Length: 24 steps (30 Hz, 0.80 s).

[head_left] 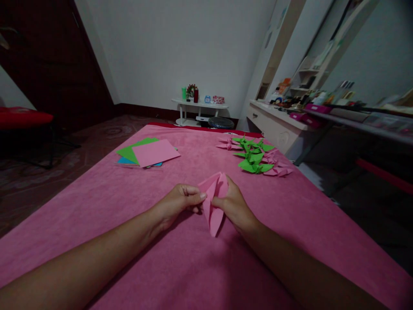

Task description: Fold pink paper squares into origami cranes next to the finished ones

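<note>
Between my two hands is a pink sheet of origami paper point(213, 215), folded into a pointed, layered shape with its narrow tip toward me. My left hand point(185, 199) pinches its left edge between thumb and fingers. On the other side my right hand point(235, 202) grips the paper, its thumb pressed in among the folds and its fingers hidden behind. The folded paper is held just above the pink cloth point(180, 267).
A stack of square paper point(156, 151), pink on top with green and blue below, lies at the far left. Several green folded paper cranes point(253, 165) and pink ones point(278, 171) sit at the far right. Beyond stands a white shelf table point(200, 103).
</note>
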Available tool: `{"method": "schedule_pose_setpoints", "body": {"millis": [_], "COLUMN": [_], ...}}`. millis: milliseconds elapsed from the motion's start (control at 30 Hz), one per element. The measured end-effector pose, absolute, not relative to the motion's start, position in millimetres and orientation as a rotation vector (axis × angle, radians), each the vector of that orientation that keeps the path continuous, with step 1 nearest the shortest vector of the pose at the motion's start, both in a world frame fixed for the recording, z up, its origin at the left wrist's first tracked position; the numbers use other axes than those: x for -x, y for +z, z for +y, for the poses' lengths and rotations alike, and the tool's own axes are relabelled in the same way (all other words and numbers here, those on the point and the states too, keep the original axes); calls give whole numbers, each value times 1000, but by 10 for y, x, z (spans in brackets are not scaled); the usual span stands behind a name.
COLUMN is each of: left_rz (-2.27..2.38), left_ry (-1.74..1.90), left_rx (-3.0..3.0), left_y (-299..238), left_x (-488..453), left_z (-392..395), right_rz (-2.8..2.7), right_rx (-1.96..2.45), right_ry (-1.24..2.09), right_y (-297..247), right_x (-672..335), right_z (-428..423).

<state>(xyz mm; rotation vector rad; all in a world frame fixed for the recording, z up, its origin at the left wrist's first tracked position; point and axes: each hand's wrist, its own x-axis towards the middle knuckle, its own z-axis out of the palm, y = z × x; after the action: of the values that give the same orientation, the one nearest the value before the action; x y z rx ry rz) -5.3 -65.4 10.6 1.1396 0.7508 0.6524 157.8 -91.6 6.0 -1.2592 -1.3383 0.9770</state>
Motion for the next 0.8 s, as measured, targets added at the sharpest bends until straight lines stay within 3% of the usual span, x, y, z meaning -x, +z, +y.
{"method": "schedule_pose_setpoints", "body": {"millis": [800], "left_rz": [661], "left_ry": [669], "left_rx": [-1003], "left_y": [58], "left_x": [65], "left_z": [-674], "right_rz": [-1314], "right_rx": [1314], "right_ry": [997], "right_y": [128], "right_x": [-1576], "right_z": [-943]}}
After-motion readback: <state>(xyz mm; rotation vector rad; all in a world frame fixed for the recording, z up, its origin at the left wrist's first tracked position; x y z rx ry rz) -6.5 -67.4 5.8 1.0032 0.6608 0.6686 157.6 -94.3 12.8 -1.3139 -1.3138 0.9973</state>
